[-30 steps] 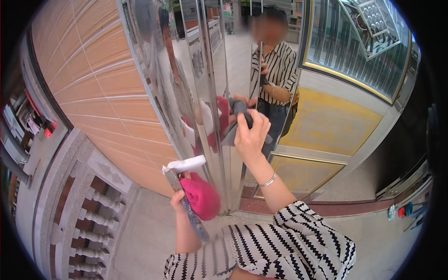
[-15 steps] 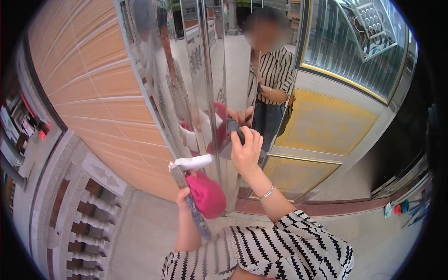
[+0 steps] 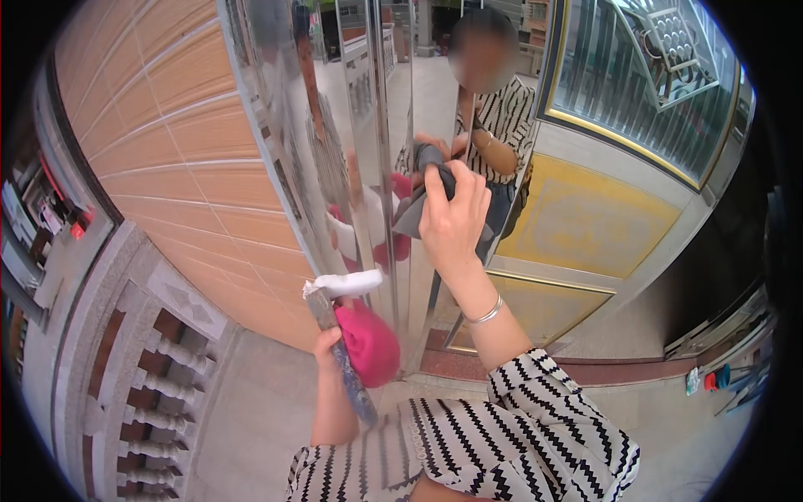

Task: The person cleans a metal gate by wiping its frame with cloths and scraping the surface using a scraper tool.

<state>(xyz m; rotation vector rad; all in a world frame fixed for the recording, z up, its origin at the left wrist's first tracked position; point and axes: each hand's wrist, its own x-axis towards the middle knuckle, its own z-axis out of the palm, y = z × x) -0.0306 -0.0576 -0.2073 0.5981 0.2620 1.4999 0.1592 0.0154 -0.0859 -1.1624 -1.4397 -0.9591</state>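
My right hand (image 3: 456, 213) has its fingers closed on a dark grey cloth (image 3: 407, 217) and presses it against the mirror-polished metal door frame (image 3: 425, 109). The cloth's lower part hangs loose below my fingers. Lower and to the left, my left hand (image 3: 328, 345) grips a worn, paint-flecked flat handle (image 3: 355, 389) topped by a white, padded-looking crosspiece (image 3: 353, 284); the tool's exact kind is unclear. A bright pink cloth (image 3: 368, 347) bunches beside the handle, apparently in the same hand, though some fingers are hidden. My reflection shows in the metal.
An orange tiled wall (image 3: 184, 151) rises on the left, above a stone balustrade (image 3: 167, 393). On the right stands a door with yellow panels (image 3: 598, 217) and a glass pane (image 3: 636, 92). A dark red sill (image 3: 535, 366) runs along its base. Small items (image 3: 711, 381) lie far right.
My right hand has slid upward and slightly right along the metal with the grey cloth, which now hangs more openly. My left hand, with tool and pink cloth, stays nearly in place.
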